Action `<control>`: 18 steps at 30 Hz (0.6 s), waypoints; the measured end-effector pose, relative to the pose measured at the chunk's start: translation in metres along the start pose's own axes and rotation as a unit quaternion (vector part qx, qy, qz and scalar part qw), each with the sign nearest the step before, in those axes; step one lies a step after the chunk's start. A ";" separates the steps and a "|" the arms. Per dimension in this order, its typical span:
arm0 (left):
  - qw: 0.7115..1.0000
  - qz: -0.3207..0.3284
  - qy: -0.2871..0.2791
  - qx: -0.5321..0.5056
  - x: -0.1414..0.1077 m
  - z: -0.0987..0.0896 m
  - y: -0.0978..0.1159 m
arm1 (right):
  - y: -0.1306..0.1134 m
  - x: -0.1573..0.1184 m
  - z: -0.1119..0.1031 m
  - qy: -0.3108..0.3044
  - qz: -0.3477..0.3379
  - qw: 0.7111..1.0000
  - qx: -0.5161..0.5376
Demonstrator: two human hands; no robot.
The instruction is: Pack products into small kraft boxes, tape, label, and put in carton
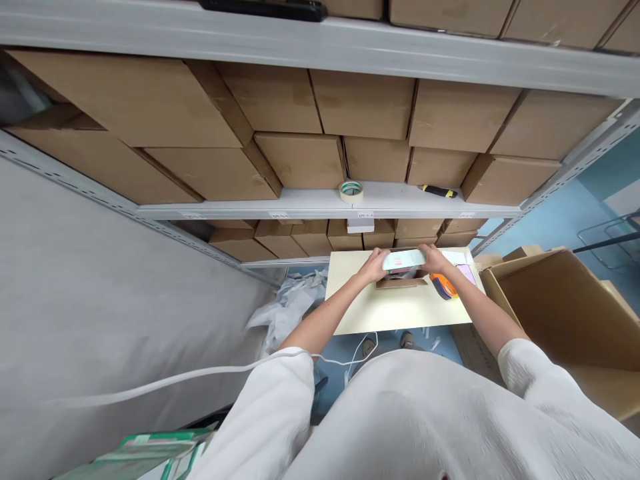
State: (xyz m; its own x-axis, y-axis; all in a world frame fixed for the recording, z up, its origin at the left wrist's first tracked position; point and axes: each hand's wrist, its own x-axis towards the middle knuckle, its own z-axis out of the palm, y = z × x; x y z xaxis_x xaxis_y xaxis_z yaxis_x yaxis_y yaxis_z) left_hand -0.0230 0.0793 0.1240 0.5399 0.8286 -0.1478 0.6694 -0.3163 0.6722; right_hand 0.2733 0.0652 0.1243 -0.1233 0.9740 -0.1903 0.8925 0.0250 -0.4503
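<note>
Both my hands grip a flat, pale mint-coloured pack (403,259) by its two ends. My left hand (374,265) closes on its left end, and my right hand (431,257) on the right end. Right beneath the pack is an opened brown cardboard box (401,283), its front flap folded outward. The box rests on a cream tabletop (355,313). What lies inside the box is mostly hidden by the pack. Beside my right wrist lies an orange and dark blue item (443,287) whose kind I cannot make out.
Shelves with brown cartons (300,160) stand ahead. A tape roll (351,192) and a yellow-black utility knife (438,191) lie on the shelf edge. To the right stands a large open carton (565,300). A white cable (200,373) crosses on the left, near crumpled plastic (295,300).
</note>
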 end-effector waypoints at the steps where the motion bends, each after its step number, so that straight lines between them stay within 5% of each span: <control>1: 1.000 -0.010 -0.003 0.005 0.001 0.006 -0.003 | -0.001 0.000 0.002 -0.006 0.004 1.000 -0.008; 7: 0.999 -0.041 0.002 0.020 0.009 0.023 -0.016 | -0.014 0.006 0.011 -0.024 0.017 0.999 -0.037; 18: 0.998 -0.054 0.020 -0.004 0.000 0.024 -0.023 | -0.016 0.014 0.020 -0.024 0.002 0.999 -0.037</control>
State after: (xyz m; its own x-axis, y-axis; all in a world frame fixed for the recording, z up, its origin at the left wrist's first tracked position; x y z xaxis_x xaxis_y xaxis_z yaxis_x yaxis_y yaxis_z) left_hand -0.0259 0.0758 0.0906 0.4437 0.8757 -0.1903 0.7187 -0.2209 0.6593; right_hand 0.2487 0.0738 0.1108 -0.1398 0.9620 -0.2344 0.9221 0.0402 -0.3849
